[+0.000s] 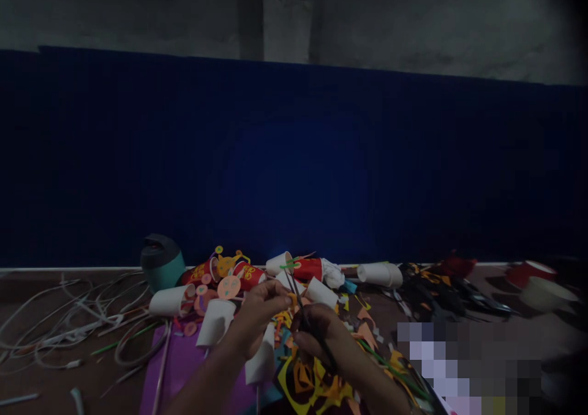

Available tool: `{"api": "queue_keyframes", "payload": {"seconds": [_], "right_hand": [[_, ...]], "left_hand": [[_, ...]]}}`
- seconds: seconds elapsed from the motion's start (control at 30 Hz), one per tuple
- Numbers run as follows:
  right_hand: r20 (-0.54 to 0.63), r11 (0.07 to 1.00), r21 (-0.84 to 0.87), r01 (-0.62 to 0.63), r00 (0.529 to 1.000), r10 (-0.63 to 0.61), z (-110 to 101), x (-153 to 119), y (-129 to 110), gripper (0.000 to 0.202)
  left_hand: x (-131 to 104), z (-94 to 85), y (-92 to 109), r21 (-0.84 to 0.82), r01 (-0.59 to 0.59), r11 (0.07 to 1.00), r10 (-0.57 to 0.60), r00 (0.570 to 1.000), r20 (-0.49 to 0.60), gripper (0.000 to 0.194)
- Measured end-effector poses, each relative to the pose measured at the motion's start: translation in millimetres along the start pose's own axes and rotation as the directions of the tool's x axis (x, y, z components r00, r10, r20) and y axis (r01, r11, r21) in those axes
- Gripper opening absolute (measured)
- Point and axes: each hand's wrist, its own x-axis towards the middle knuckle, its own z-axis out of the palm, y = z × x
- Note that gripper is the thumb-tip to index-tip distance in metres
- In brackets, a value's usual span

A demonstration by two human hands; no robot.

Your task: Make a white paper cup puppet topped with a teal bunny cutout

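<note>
My right hand (324,332) is closed round the dark handles of a pair of scissors (297,291), whose blades point up and away and stand slightly apart. Close beside the blades, my left hand (264,311) pinches a small orange paper piece (293,299) between thumb and fingers. Under and around both hands lie yellow and orange paper scraps (316,390). A white paper cup (261,357) lies just below my left hand, and another white cup (215,323) is left of it.
Red cups (248,274) and round paper faces (229,287) lie at the back. A teal-and-black container (162,263) stands left, near tangled white cables (59,323). A purple sheet (184,366) lies in front. Stacked white cups (380,274) and bowls (546,292) are right. A blue panel (294,157) rises behind.
</note>
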Motion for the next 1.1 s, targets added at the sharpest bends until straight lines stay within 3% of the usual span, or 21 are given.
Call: {"api": "queue_keyframes", "payload": {"seconds": [0.43, 0.73, 0.9, 1.1], "right_hand": [[0.012, 0.993, -0.117, -0.027, 1.0, 0.029, -2.8, -2.9, -9.1, 0.033], [-0.101, 0.973, -0.208, 0.096, 0.988, -0.119, -3.1, 4.9, 8.7, 0.025], [-0.12, 0.996, -0.078, -0.046, 0.992, 0.036, -0.8, 1.4, -3.0, 0.031], [-0.24, 1.0, -0.025, 0.011, 0.971, -0.017, 0.8, 0.9, -6.6, 0.037]], "left_hand": [[0.0, -2.8, 4.1, -0.007, 0.047, 0.999, -0.047, 0.998, 0.029, 0.02], [2.5, -6.4, 3.4, 0.019, 0.023, 1.0, -0.024, 0.998, 0.055, 0.02], [1.5, -3.8, 6.7, 0.083, 0.029, 0.996, -0.038, 0.992, 0.12, 0.02], [-1.9, -4.1, 1.0, 0.23, 0.035, 0.972, -0.082, 0.977, 0.199, 0.016]]}}
